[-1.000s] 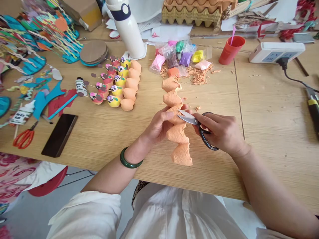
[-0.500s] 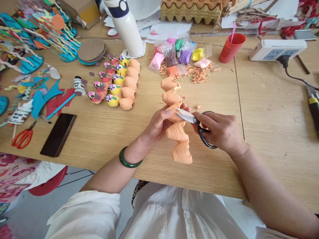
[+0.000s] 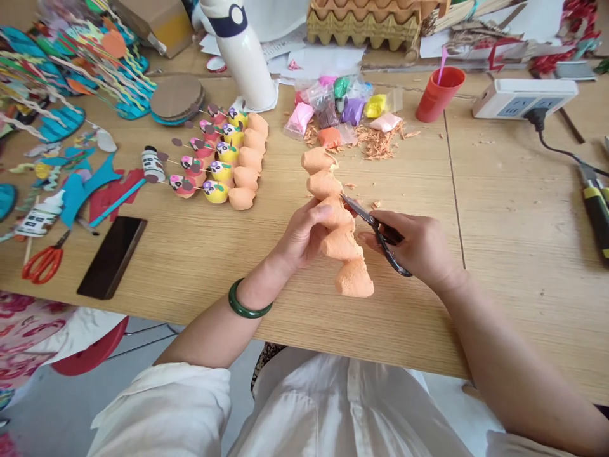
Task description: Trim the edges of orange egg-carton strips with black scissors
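Observation:
My left hand [image 3: 302, 238] grips an orange-painted strip of egg-carton cups [image 3: 333, 219] around its middle, holding it just above the wooden table [image 3: 514, 254]. My right hand [image 3: 419, 247] is closed on the black handles of a pair of scissors [image 3: 378, 231]. The scissors' blades point left and touch the strip's right edge between two cups. Orange trimmings [image 3: 380, 143] lie on the table beyond the strip. A green bangle [image 3: 247, 308] sits on my left wrist.
Painted egg-cup figures [image 3: 219, 165] stand in rows to the left, with a black phone [image 3: 113, 257] and orange scissors [image 3: 42, 263] near the table's front edge. Bags of coloured clay [image 3: 340, 105], a red cup [image 3: 438, 94], a white bottle [image 3: 240, 54] and a power strip [image 3: 523, 96] stand at the back.
The strip has turned so its lower end swung right and up. The scissors moved up along its edge, and their blades have come closer together.

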`<state>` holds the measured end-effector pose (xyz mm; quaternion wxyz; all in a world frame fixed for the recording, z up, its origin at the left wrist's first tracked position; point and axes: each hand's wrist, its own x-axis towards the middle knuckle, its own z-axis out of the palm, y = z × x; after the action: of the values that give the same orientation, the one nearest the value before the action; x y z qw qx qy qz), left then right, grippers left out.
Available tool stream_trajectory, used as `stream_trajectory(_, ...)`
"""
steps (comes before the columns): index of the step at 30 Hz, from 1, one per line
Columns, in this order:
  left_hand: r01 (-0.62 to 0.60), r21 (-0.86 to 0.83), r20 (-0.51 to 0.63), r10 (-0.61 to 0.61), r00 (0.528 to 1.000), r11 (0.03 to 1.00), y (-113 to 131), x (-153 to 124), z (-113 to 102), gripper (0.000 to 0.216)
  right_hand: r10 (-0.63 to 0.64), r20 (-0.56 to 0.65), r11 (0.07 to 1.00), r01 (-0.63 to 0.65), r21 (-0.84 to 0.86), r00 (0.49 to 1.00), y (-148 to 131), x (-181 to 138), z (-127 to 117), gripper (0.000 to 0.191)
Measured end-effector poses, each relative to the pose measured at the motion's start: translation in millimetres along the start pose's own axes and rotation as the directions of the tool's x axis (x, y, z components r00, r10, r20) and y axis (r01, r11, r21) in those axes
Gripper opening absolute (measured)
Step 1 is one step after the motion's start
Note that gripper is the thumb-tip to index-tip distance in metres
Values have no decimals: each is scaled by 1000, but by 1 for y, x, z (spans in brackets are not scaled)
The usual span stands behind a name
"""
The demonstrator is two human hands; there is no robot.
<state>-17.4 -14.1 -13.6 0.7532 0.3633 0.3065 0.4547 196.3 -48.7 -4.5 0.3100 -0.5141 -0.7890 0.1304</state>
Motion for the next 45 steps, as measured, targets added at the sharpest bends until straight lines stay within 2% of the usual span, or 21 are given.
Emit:
stream_trajectory(3, -48, 0, -51, 48, 998, 999, 1, 0, 1, 28, 184, 112, 936, -209, 283, 976, -5, 1, -2, 45)
stream_trajectory(6, -116, 9, -101, 116, 988, 993, 1, -1, 3, 33, 266, 197, 814, -329, 480, 944, -13, 4, -7, 47)
stream_trajectory(10, -198, 51, -137, 203, 970, 979, 3, -3, 7, 32, 288, 254, 711, -384, 590, 923, -20, 8, -11, 41)
stream_trajectory(14, -229, 96, -180, 243, 953, 969, 7, -6, 14, 38, 344, 240, 600, -410, 687, 908, -20, 7, -7, 31)
stream_trajectory(16, -228, 94, -186, 242, 952, 969, 7, -8, 16, 44, 373, 244, 535, -422, 732, 895, -19, 6, -4, 32)
stream_trajectory(21, -239, 101, -81, 248, 965, 966, 2, -13, 15, 40, 356, 297, 423, -436, 794, 886, -20, 8, -1, 41)
stream_trajectory(23, -242, 115, -63, 250, 966, 963, -2, -14, 13, 41, 315, 312, 411, -425, 806, 896, -20, 8, -1, 39)
stream_trajectory(26, -209, 117, -138, 224, 965, 971, -4, -16, 12, 53, 277, 318, 424, -413, 806, 907, -20, 7, 0, 34)
stream_trajectory(29, -143, 61, -192, 152, 970, 988, -4, -17, 11, 66, 314, 312, 460, -431, 776, 897, -19, 6, 0, 33)
stream_trajectory(32, -94, 1, -164, 93, 982, 996, -3, -17, 12, 77, 333, 303, 460, -434, 775, 893, -19, 7, 1, 33)
stream_trajectory(39, -163, 115, -176, 182, 968, 980, -2, -16, 14, 69, 394, 307, 423, -468, 776, 866, -20, 9, 0, 34)
stream_trajectory(45, -135, 130, -118, 151, 982, 982, -2, -18, 12, 80, 365, 314, 450, -462, 764, 876, -19, 7, 2, 32)
